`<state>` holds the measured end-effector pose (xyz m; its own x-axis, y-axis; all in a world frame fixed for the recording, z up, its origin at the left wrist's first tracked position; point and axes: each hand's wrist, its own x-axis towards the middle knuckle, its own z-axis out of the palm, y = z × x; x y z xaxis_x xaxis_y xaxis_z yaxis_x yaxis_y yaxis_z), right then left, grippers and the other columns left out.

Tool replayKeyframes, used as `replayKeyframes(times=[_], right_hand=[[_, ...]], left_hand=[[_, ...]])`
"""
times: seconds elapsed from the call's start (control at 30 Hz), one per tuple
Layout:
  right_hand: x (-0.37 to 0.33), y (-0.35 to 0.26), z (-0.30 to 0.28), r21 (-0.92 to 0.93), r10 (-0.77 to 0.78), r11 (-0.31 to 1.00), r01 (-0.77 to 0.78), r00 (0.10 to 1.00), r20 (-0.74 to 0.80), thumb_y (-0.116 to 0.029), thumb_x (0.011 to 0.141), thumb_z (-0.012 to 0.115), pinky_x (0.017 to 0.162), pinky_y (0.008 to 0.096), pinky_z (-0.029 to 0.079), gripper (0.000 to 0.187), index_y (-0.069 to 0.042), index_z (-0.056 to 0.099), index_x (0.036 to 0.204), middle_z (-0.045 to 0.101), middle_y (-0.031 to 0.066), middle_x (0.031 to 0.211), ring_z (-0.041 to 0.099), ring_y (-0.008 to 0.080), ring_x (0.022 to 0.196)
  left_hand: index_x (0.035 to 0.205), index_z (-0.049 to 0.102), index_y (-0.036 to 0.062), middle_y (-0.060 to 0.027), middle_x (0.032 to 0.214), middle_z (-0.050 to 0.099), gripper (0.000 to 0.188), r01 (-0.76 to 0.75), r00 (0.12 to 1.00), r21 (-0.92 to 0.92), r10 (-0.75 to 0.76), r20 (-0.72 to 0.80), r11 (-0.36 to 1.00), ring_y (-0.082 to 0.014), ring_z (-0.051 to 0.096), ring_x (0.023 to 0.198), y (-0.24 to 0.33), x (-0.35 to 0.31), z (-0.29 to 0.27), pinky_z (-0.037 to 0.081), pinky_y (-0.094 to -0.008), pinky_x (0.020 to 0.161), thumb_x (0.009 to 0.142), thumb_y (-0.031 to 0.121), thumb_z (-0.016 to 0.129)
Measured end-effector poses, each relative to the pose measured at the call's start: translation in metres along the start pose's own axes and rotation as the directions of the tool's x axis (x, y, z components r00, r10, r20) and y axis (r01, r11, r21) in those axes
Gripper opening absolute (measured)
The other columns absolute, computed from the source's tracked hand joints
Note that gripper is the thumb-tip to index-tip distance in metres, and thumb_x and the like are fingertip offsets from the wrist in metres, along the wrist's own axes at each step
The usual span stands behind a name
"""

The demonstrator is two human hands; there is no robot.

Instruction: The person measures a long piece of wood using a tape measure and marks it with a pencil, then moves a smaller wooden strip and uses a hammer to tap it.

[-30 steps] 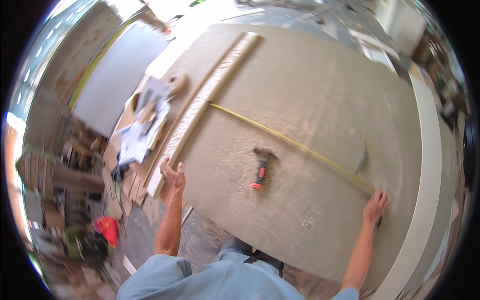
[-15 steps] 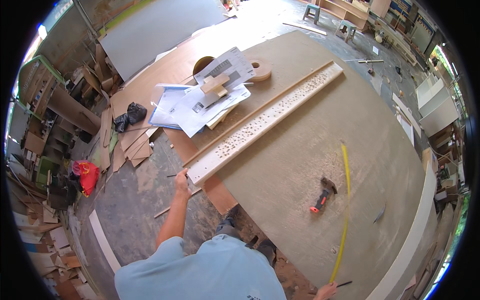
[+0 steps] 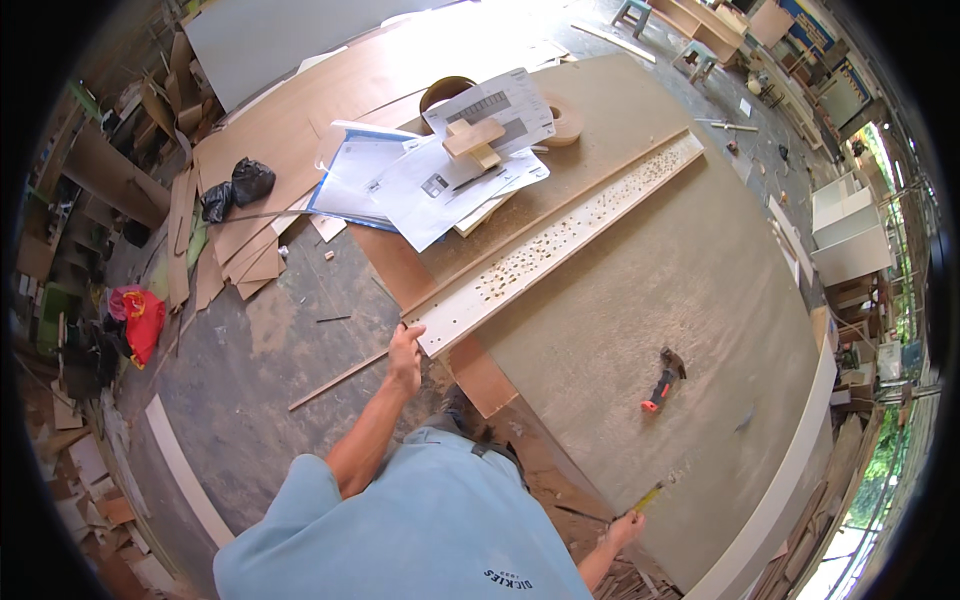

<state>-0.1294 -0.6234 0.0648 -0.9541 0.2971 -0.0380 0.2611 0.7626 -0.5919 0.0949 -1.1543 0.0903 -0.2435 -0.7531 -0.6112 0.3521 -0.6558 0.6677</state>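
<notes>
My left hand (image 3: 405,358) is closed on the near end of a long white board (image 3: 462,322) with many small holes and bits of debris along it. A thin wooden strip (image 3: 560,220) runs along the board's far side. At the lower right my right hand (image 3: 624,530) is closed on a tape measure, whose short yellow blade (image 3: 650,496) sticks out over the large grey-brown panel (image 3: 600,320). A dark thin stick (image 3: 580,514) shows beside that hand; I cannot tell what it is. A hammer (image 3: 662,384) with a red-and-black handle lies on the panel.
Beyond the board lie papers (image 3: 400,195) with a wooden block (image 3: 474,140) on them, and edging rolls (image 3: 565,122). Black bags (image 3: 250,182), offcut boards (image 3: 245,265) and a red bag (image 3: 146,325) are at left. A white strip (image 3: 790,470) edges the panel's right side.
The yellow blade, long across the panel before, is now mostly drawn in. My right hand has moved in toward me. My left hand still holds the board's near end.
</notes>
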Motion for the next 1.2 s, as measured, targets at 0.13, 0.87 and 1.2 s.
replayKeyframes(times=[0.13, 0.87, 1.2], right_hand=[[-0.002, -0.032, 0.060, 0.334, -0.039, 0.942, -0.029, 0.980, 0.195, -0.017, 0.097, 0.051, 0.045, 0.0279, 0.044, 0.017, -0.006, 0.057, 0.109, 0.055, 0.0055, 0.090, 0.054, 0.0129, 0.065], [-0.050, -0.255, 0.129, 0.422, -0.519, 0.836, 0.350, 0.754, 0.403, -0.028, 0.098, 0.052, 0.090, 0.0430, 0.051, 0.044, 0.004, 0.052, 0.127, 0.061, 0.0169, 0.124, 0.061, 0.0312, 0.109], [0.042, -0.262, 0.151, -0.421, 0.143, 0.906, -0.037, 0.964, 0.224, -0.028, 0.096, 0.057, 0.108, 0.0422, 0.039, 0.061, 0.000, 0.033, 0.145, 0.036, 0.0183, 0.149, 0.042, 0.0320, 0.134]], left_hand=[[0.139, 0.039, -0.0016, -0.0204, 0.138, 0.048, 0.064, -0.441, 0.809, 0.619, 0.586, -0.039, 0.650, -0.0306, 0.044, 0.131, -0.028, -0.021, 0.030, 0.034, -0.0365, 0.109, 0.082, 0.010, 0.065], [0.109, 0.060, -0.0009, -0.0188, 0.098, 0.062, 0.050, -0.819, 0.569, 0.499, 0.296, 0.767, 0.282, -0.0277, 0.064, 0.091, 0.034, -0.040, 0.105, 0.052, -0.0371, 0.082, 0.071, 0.023, 0.082], [0.112, 0.054, 0.0071, -0.0184, 0.106, 0.051, 0.053, -0.818, 0.436, 0.432, 0.080, 0.896, -0.381, -0.0362, 0.053, 0.102, 0.112, 0.149, 0.106, 0.046, -0.0445, 0.085, 0.068, 0.021, 0.080]])
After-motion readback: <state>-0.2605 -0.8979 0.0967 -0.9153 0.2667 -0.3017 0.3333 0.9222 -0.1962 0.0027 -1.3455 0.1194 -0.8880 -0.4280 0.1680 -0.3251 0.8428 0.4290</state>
